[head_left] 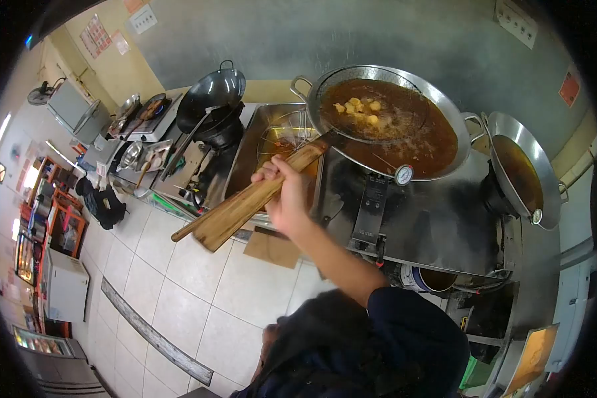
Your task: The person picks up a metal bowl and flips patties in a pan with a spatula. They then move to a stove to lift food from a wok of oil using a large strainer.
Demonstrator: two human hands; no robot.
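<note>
My right hand [285,196] is closed around the thick wooden handle [235,215] of a large skimmer. The handle slants up to the big wok [461,123], where the skimmer's wire basket [414,126] sits in brown oil. Several pale yellow fried pieces [358,109] are bunched at the left of the basket, with bubbles beside them. A thinner wooden stick [196,225] runs alongside the handle; its far end is hidden. A dial thermometer [403,174] hangs on the wok's near rim. Low beside my body, only a sliver of my left hand or forearm [269,341] shows, fingers hidden.
A second wok [549,179] of oil with its own thermometer [536,216] stands at right. Left of the big wok is a metal tray [262,123] with a wire strainer and oily liquid. A dark wok [212,93] stands farther left. Tiled floor [179,272] lies below.
</note>
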